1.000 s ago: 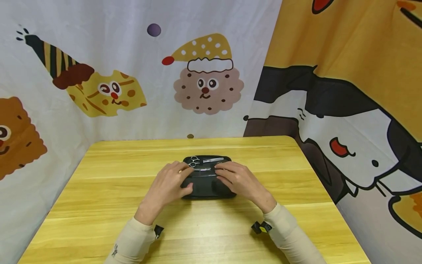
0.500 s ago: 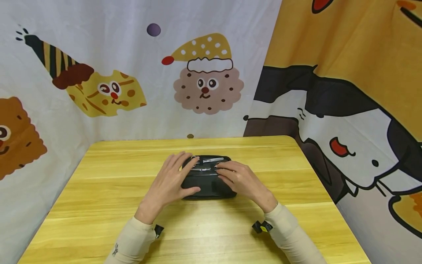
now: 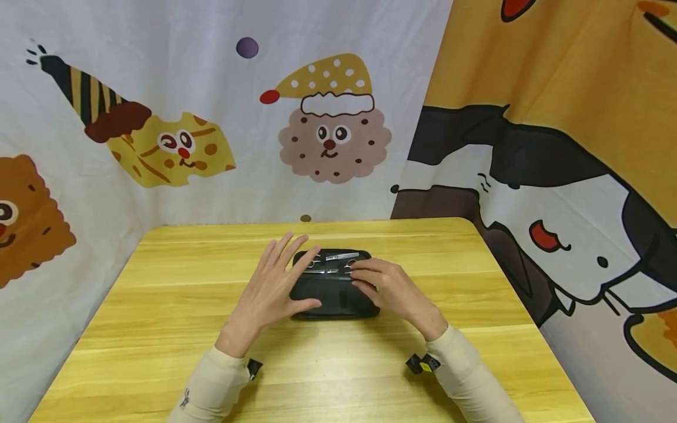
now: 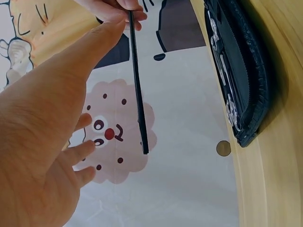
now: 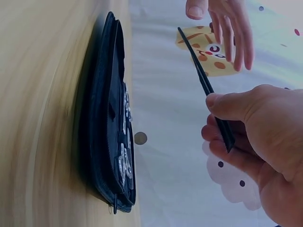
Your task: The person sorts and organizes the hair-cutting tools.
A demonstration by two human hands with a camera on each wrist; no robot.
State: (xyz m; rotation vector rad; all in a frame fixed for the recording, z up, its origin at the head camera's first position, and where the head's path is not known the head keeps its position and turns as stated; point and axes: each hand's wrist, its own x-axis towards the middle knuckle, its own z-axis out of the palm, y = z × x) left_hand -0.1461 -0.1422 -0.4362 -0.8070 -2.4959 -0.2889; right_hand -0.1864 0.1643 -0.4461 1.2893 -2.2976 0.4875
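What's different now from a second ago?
The left hand opened: its fingers spread and reached farther forward, away from the person. I can't tell if it let go of anything. The right hand, now pinching a thin black strip, barely shifted. The black case stayed put.

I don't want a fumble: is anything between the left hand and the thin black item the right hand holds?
Nothing visible: the right wrist view shows only an open gap between the left hand and the thin black item.
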